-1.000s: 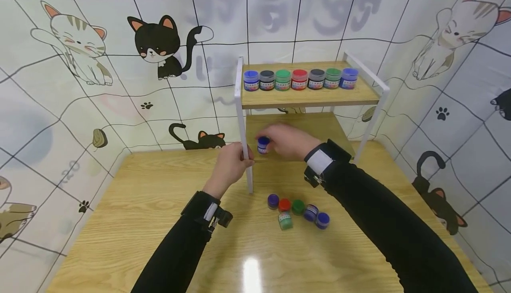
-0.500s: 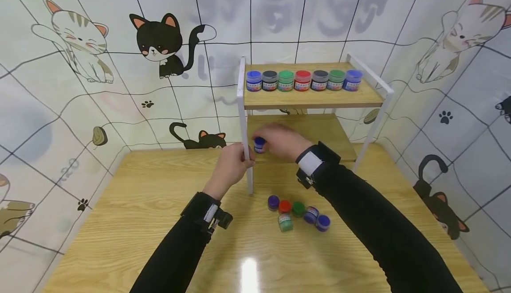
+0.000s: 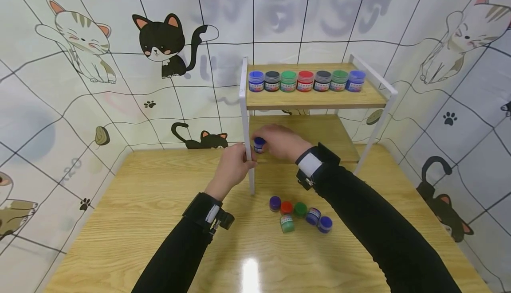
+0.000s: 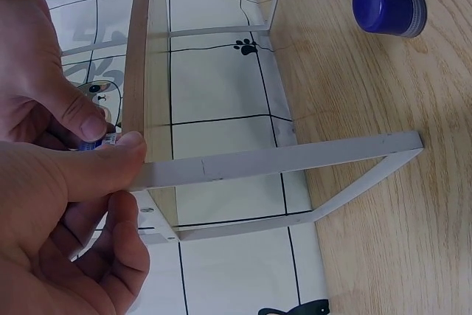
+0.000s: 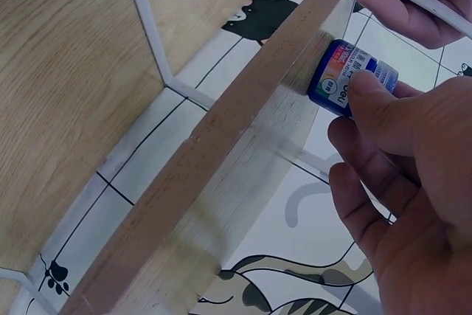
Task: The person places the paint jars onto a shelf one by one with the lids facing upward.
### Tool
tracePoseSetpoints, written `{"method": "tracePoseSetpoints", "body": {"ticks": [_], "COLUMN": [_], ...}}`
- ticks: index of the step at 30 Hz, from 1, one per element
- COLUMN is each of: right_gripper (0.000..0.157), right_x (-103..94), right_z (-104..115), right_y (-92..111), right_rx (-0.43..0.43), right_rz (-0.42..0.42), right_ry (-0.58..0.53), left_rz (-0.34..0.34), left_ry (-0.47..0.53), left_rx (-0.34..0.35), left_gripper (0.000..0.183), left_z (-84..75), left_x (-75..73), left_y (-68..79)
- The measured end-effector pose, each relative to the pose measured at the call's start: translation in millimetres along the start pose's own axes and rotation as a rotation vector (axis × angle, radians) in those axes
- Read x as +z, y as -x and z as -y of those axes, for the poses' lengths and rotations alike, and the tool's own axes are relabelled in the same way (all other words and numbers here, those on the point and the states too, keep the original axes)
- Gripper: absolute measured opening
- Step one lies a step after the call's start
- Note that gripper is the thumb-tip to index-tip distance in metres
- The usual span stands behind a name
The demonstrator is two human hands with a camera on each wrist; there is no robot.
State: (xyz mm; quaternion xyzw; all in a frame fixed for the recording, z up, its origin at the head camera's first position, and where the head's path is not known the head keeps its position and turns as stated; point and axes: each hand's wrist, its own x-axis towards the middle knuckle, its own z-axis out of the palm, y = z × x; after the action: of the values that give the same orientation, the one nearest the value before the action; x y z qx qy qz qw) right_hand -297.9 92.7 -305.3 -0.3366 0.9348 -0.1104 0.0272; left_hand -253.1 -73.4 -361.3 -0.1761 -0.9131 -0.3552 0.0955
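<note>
My right hand (image 3: 281,141) pinches a small blue paint jar (image 5: 345,79) between thumb and fingers, at the left end of the rack's lower shelf (image 3: 315,135). Whether the jar's base rests fully on that board I cannot tell. My left hand (image 3: 230,168) grips the white front left post (image 4: 273,160) of the two-tier rack, thumb against it beside the lower board's corner. On the upper shelf (image 3: 315,102) stands a row of several paint jars (image 3: 305,81) with blue, black, green and red lids.
On the table (image 3: 167,231) before the rack lies a loose group of jars: a purple-lidded jar (image 3: 275,203), a red-lidded jar (image 3: 286,207), a green-lidded jar (image 3: 300,209), a tipped green jar (image 3: 287,224) and blue jars (image 3: 325,224). A cat-print wall covering (image 3: 159,98) stands behind.
My right hand has moved the blue jar slightly left toward the front left post, then held nearly still. My left hand keeps its grip on the post.
</note>
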Motion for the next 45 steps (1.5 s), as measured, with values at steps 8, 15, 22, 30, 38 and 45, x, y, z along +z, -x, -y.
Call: {"method": "tracePoseSetpoints", "body": {"ticks": [8,15,22,30,38,45], "right_gripper": [0.038,0.044,0.036,0.018,0.014,0.012], "right_x": [0.3,-4.1,-13.9,-2.6,23.7,56.8], "right_z": [-1,-3,-3,-3,0,-2], "right_y": [2,12,34,62,82,89], "right_rx": [-0.002,-0.019,-0.037,-0.120,-0.248,-0.186], "right_rz": [-0.009,-0.053,-0.132,-0.115,-0.075,0.084], "right_ry": [0.012,0.045,0.069,0.125,0.104,0.039], "left_rz": [-0.005,0.004,0.013,0.013,0.016,0.014], "left_ry": [0.019,0.029,0.035,0.041,0.030,0.021], "left_rx": [-0.002,-0.007,-0.022,-0.011,-0.022,-0.029], "left_gripper": [0.012,0.012,0.011,0.011,0.011,0.011], "left_z": [-0.5,-0.2,0.2,0.1,0.4,-1.3], "left_x": [1.7,0.3,0.2,0.9,1.6,1.6], "left_y": [0.3,0.1,-0.6,-0.5,-0.4,-0.2]}}
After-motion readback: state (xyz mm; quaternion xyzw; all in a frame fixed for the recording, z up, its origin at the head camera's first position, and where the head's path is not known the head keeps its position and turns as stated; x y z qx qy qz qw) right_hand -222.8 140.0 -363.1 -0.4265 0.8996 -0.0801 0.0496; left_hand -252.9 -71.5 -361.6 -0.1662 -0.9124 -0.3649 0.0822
